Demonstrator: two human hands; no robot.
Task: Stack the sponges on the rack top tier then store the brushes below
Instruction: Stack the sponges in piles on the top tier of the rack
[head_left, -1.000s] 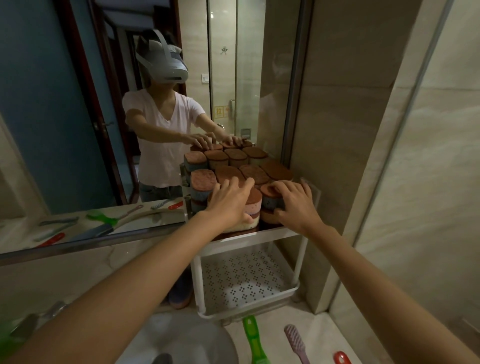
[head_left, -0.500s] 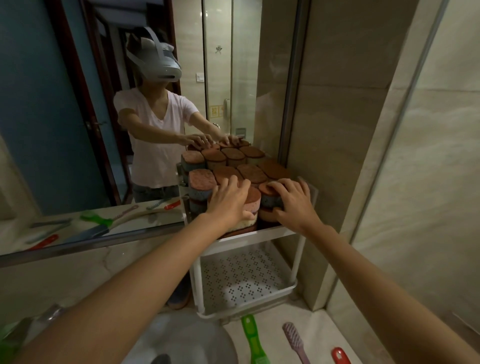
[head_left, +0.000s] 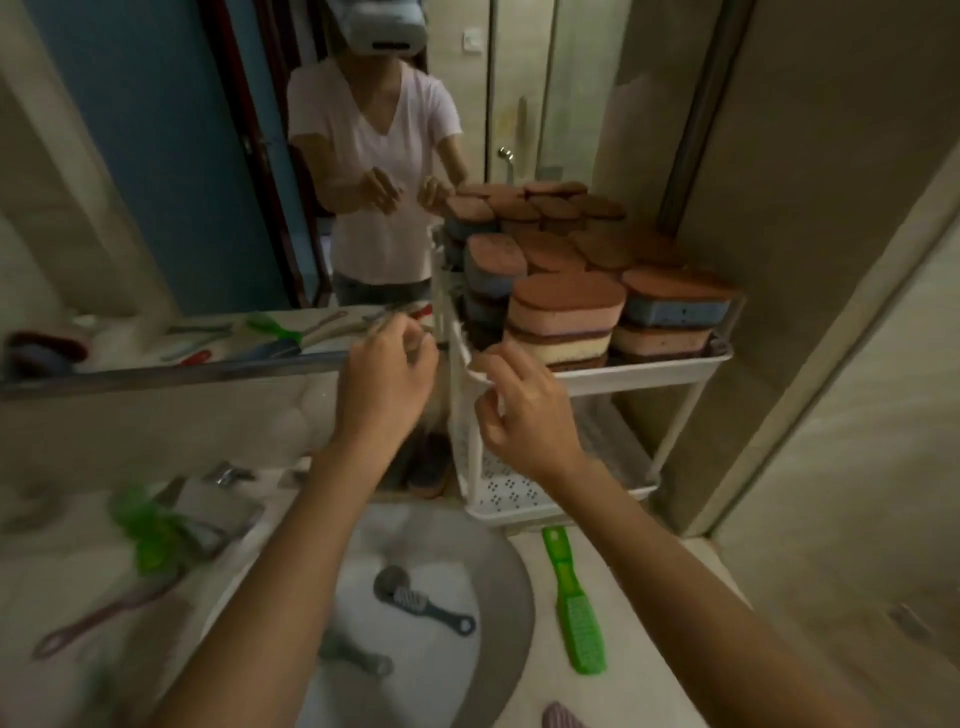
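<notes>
Stacked sponges (head_left: 566, 306) with brown tops fill the top tier of the white rack (head_left: 649, 371). The perforated lower tier (head_left: 506, 491) holds nothing I can see. My left hand (head_left: 384, 382) hangs in the air left of the rack, fingers loosely curled and holding nothing. My right hand (head_left: 524, 413) is in front of the rack's near left corner, fingers loosely curled, and grips nothing that I can make out. A green brush (head_left: 571, 597) lies on the counter right of the sink. A grey brush (head_left: 415, 597) lies inside the sink. A pink brush (head_left: 563, 717) shows at the bottom edge.
The round sink (head_left: 498, 597) sits below my arms. A mirror (head_left: 156, 156) fills the wall behind, reflecting a person and the counter. More brushes, green (head_left: 150, 535) and pink (head_left: 104, 618), lie blurred on the left counter. A tiled wall (head_left: 831, 312) stands to the right.
Both hands have lifted off the sponge stacks and drawn back toward me, to the rack's left front corner. The camera has tilted down, bringing the sink into view.
</notes>
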